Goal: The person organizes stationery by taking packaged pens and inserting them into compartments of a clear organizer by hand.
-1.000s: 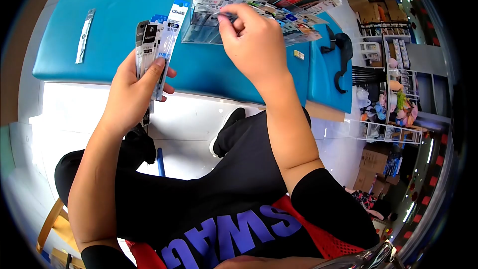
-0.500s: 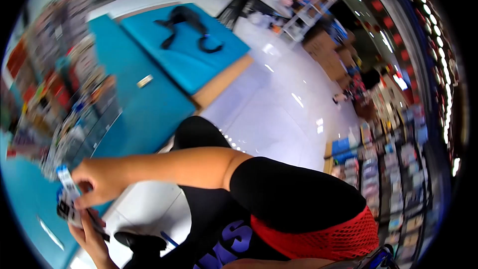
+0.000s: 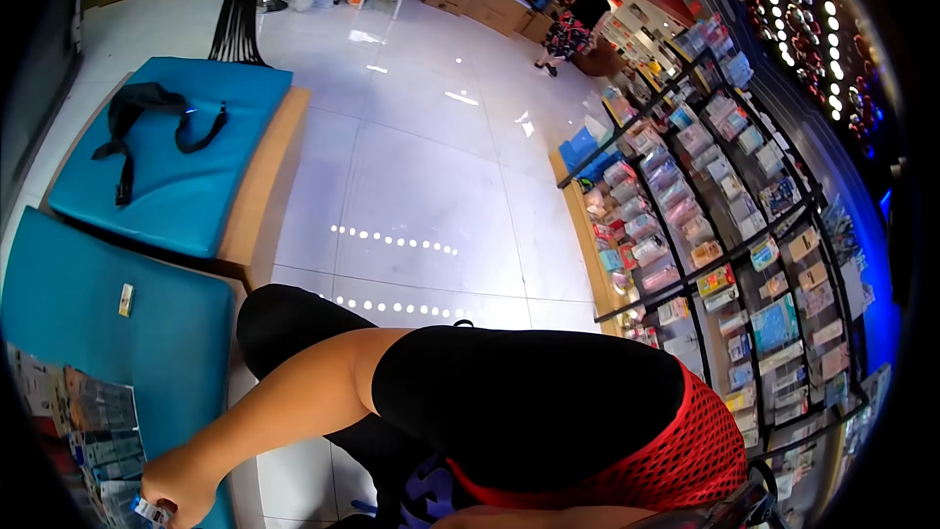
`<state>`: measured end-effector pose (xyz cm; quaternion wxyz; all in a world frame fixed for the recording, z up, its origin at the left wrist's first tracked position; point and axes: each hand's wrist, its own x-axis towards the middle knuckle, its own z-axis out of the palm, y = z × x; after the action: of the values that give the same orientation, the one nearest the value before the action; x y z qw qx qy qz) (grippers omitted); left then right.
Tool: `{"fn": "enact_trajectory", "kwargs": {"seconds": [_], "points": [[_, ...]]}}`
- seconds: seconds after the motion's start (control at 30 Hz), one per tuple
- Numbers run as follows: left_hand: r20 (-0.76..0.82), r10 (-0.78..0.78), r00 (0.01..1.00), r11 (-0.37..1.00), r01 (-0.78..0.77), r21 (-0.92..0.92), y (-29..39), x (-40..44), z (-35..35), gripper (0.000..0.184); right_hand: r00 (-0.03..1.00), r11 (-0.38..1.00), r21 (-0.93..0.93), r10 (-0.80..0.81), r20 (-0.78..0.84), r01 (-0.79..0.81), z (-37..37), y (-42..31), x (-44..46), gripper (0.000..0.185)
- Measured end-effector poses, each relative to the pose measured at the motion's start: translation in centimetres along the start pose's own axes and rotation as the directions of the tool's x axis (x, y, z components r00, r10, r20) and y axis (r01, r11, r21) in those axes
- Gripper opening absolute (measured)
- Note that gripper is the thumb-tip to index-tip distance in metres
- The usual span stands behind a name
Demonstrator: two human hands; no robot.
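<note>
Near the lower left corner, pinched in the right grip, fingers curled narrow around it: a white-and-blue packet, one end showing just past the fingertips. Rest of the packet hidden by the hand or lost in the dark lower edge; print too small to read. Left grip out of view, so cannot tell its state. Just beside the right grip, towards the left edge: a clear container crowded with flat packages, many hard to make out, far side cut off by the dark border. Beneath it, a teal padded bench, with a small pale box farther along. Well apart, across the floor: a black rack filled with small packages.
</note>
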<state>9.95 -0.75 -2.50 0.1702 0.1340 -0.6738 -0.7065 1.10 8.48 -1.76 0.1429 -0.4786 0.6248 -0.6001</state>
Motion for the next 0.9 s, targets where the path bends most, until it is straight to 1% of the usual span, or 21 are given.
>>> {"fn": "enact_trajectory", "kwargs": {"seconds": [0.03, 0.07, 0.17, 0.27, 0.37, 0.4, 0.43, 0.47, 0.5, 0.53, 0.57, 0.6, 0.63, 0.7, 0.73, 0.77, 0.8, 0.83, 0.87, 0.9], "points": [[0.01, 0.001, 1.0, 1.0, -0.001, -0.008, -0.1, 0.3, 0.7, 0.037, 0.996, 0.996, -0.001, -0.087, 0.026, 0.087, -0.5, 0.3, 0.0, 0.021], [0.021, -0.003, 1.0, 1.0, 0.003, -0.008, -0.1, 0.5, 1.2, 0.038, 0.994, 0.995, 0.002, -0.104, -0.02, 0.104, -0.5, 0.4, -0.4, 0.026], [0.048, -0.008, 0.999, 1.0, 0.009, -0.024, -0.4, 1.1, 2.5, 0.038, 0.994, 0.989, -0.106, -0.107, -0.005, 0.106, -1.0, 1.2, -0.4, 0.027], [0.065, -0.012, 0.998, 0.999, 0.014, -0.033, -0.6, 1.4, 3.3, 0.039, 0.999, 0.99, -0.133, -0.042, 0.005, 0.042, -1.8, 0.8, -0.5, 0.032], [0.078, -0.018, 0.997, 0.999, 0.021, -0.043, -0.7, 1.7, 3.7, 0.04, 0.997, 0.965, -0.252, 0.073, -0.002, -0.071, -2.9, -0.9, -0.9, 0.035], [0.082, -0.018, 0.996, 0.999, 0.022, -0.047, -0.8, 1.7, 3.9, 0.04, 0.999, 0.968, -0.251, 0.019, -0.025, -0.025, -3.1, -1.3, -0.9, 0.035], [0.086, -0.02, 0.996, 0.998, 0.024, -0.051, -0.8, 1.8, 4.0, 0.041, 1.0, 0.97, -0.244, 0.007, -0.019, -0.011, -2.6, 0.0, -0.5, 0.035], [0.088, -0.019, 0.996, 0.998, 0.024, -0.053, -0.8, 1.9, 4.0, 0.041, 0.999, 0.982, -0.188, 0.0, 0.034, 0.006, -1.8, 2.8, 0.8, 0.035], [0.091, -0.02, 0.996, 0.998, 0.025, -0.055, -0.8, 1.9, 4.1, 0.041, 0.992, 0.995, -0.101, 0.013, 0.125, 0.0, -0.5, 7.8, 2.5, 0.036], [0.093, -0.018, 0.996, 0.998, 0.024, -0.06, -0.8, 1.9, 4.2, 0.042, 0.962, 0.997, 0.034, 0.055, 0.267, -0.066, 1.8, 16.1, 5.7, 0.036], [0.09, -0.019, 0.996, 0.998, 0.024, -0.062, -0.8, 1.9, 4.1, 0.042, 0.908, 0.971, 0.161, 0.095, 0.407, -0.174, 4.2, 23.9, 8.6, 0.036], [0.09, -0.02, 0.996, 0.998, 0.026, -0.066, -0.7, 1.9, 3.9, 0.042, 0.868, 0.946, 0.223, 0.102, 0.487, -0.236, 6.2, 28.3, 10.1, 0.036], [0.09, -0.019, 0.996, 0.997, 0.025, -0.069, -0.7, 1.9, 3.7, 0.042, 0.836, 0.925, 0.255, 0.108, 0.538, -0.283, 7.5, 30.9, 10.8, 0.036], [0.076, -0.018, 0.997, 0.997, 0.024, -0.079, -0.8, 1.8, 3.3, 0.043, 0.831, 0.899, 0.321, 0.08, 0.55, -0.299, 9.1, 32.0, 10.8, 0.036], [0.074, -0.02, 0.997, 0.996, 0.026, -0.083, -0.8, 1.8, 3.0, 0.043, 0.845, 0.915, 0.304, 0.068, 0.53, -0.264, 9.4, 30.3, 10.6, 0.036], [0.071, -0.018, 0.997, 0.996, 0.024, -0.086, -0.8, 1.7, 2.7, 0.044, 0.875, 0.943, 0.26, 0.061, 0.48, -0.209, 8.5, 26.5, 9.1, 0.036], [0.063, -0.02, 0.998, 0.995, 0.026, -0.091, -0.8, 1.6, 2.3, 0.044, 0.914, 0.977, 0.168, 0.056, 0.402, -0.134, 7.0, 20.9, 7.1, 0.036], [0.057, -0.018, 0.998, 0.995, 0.023, -0.096, -0.8, 1.7, 1.8, 0.044, 0.955, 0.999, 0.008, 0.038, 0.295, -0.042, 4.0, 10.2, 3.9, 0.036], [0.04, -0.015, 0.999, 0.995, 0.019, -0.098, -0.7, 1.6, 1.3, 0.045, 0.972, 0.996, -0.088, 0.045, 0.229, -0.026, 2.2, 4.1, 2.2, 0.036], [0.024, -0.006, 1.0, 0.995, 0.008, -0.102, -0.5, 1.5, 0.5, 0.045, 0.982, 0.991, -0.13, 0.046, 0.185, -0.022, 1.5, 0.6, 1.4, 0.036]]}}
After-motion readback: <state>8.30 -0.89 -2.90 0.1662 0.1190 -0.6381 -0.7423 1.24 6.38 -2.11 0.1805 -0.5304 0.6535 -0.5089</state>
